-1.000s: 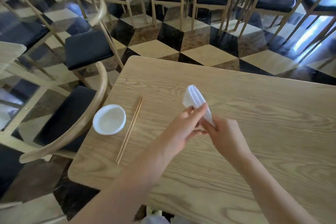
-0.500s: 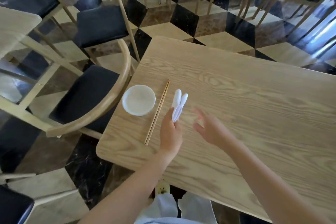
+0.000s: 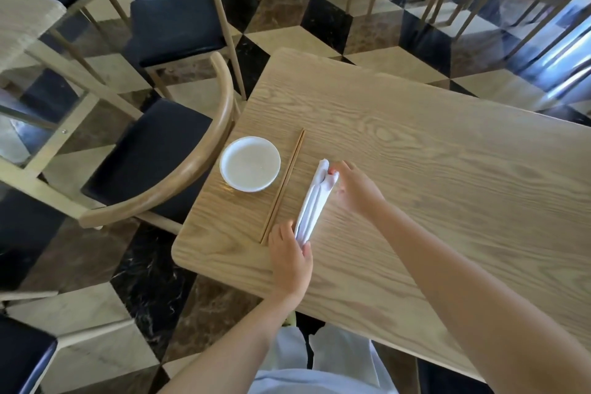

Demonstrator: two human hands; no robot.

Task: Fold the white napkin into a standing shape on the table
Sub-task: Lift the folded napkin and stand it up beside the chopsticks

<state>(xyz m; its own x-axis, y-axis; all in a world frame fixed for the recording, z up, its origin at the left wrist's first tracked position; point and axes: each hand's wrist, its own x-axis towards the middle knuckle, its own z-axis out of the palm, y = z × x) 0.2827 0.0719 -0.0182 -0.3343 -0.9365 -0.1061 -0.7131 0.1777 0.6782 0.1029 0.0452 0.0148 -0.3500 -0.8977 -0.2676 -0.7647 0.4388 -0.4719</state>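
The white napkin (image 3: 313, 201) is pleated into a long narrow strip that lies on the wooden table (image 3: 431, 169), just right of the chopsticks. My left hand (image 3: 289, 257) pinches its near end between thumb and fingers. My right hand (image 3: 353, 187) holds the far end, fingertips on the folded tip. The strip runs from near left to far right between the two hands.
A pair of wooden chopsticks (image 3: 283, 185) lies beside the napkin, and a small white dish (image 3: 250, 164) sits left of them near the table's left edge. A wooden chair with a dark seat (image 3: 150, 163) stands against that edge. More chairs fill the checkered floor behind.
The napkin was held upright by my left hand alone half a second ago; now it lies stretched along the table, and my right hand has taken its far end.
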